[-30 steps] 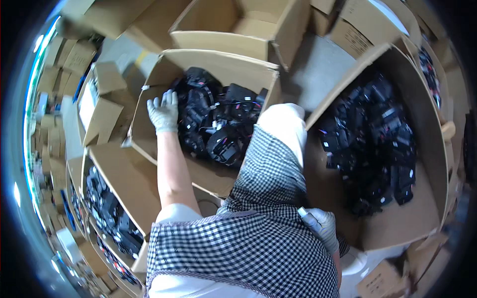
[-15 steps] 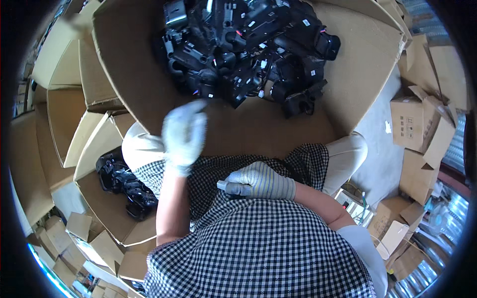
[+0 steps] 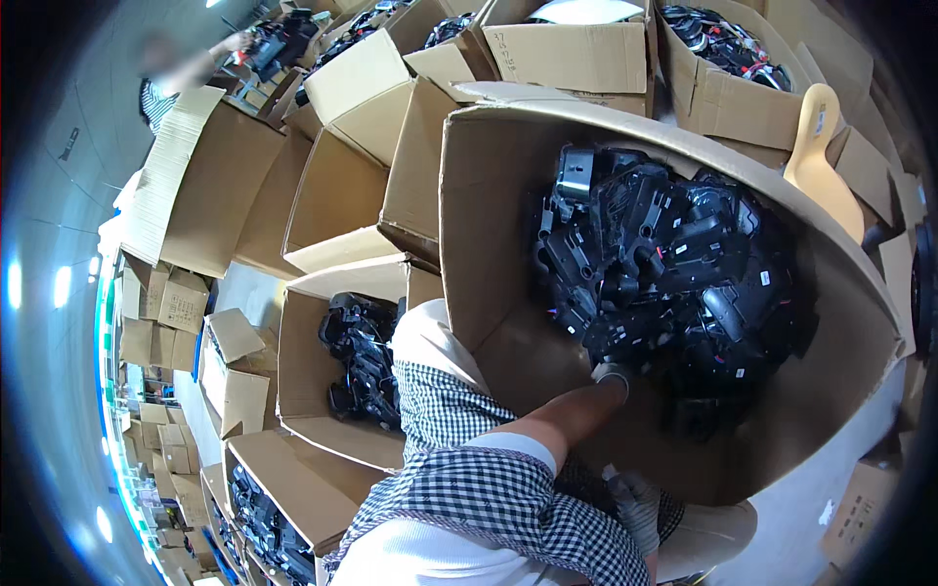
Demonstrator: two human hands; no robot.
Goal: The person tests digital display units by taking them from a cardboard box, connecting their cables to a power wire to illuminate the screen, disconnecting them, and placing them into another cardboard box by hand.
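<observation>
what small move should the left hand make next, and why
I'd probably curl the left hand around the nearest black plastic part and test its hold before lifting: the hand is inside the large cardboard box, right at the near edge of the pile, and its fingers are too hidden to show a secure grip.
</observation>
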